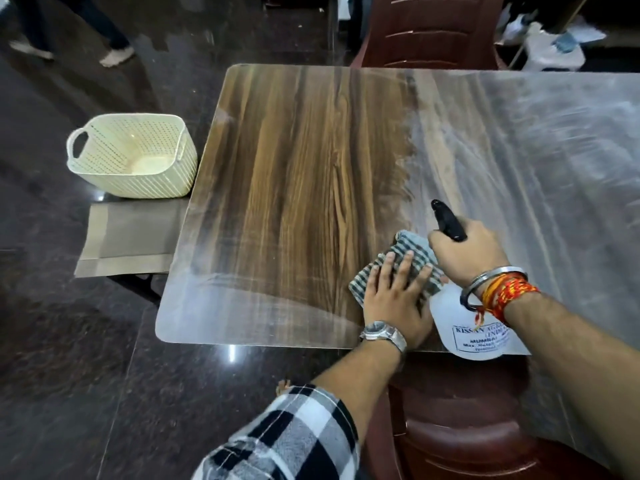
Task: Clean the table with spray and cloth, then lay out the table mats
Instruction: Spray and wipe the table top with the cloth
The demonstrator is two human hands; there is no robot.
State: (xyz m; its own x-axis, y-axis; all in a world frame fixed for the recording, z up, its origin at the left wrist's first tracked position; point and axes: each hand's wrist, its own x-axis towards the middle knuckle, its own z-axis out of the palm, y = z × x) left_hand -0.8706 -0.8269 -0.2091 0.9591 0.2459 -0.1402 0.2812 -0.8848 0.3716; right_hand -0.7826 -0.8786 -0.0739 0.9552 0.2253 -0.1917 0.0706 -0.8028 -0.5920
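A wood-grain table [294, 174] fills the middle of the head view. Near its front edge my left hand [394, 299] lies flat, fingers spread, on a striped grey cloth [412, 252]. Right beside it my right hand [467, 254] grips a white spray bottle [481, 337] with a printed label; its black nozzle [446, 218] points away over the table. Brown table mats [128, 244] are stacked on a low surface left of the table.
A cream perforated basket [135, 155] stands behind the mats at the left. One brown plastic chair [429, 29] is at the far side, another [460, 434] below my arms. A person's feet [114, 57] show on the dark floor at top left.
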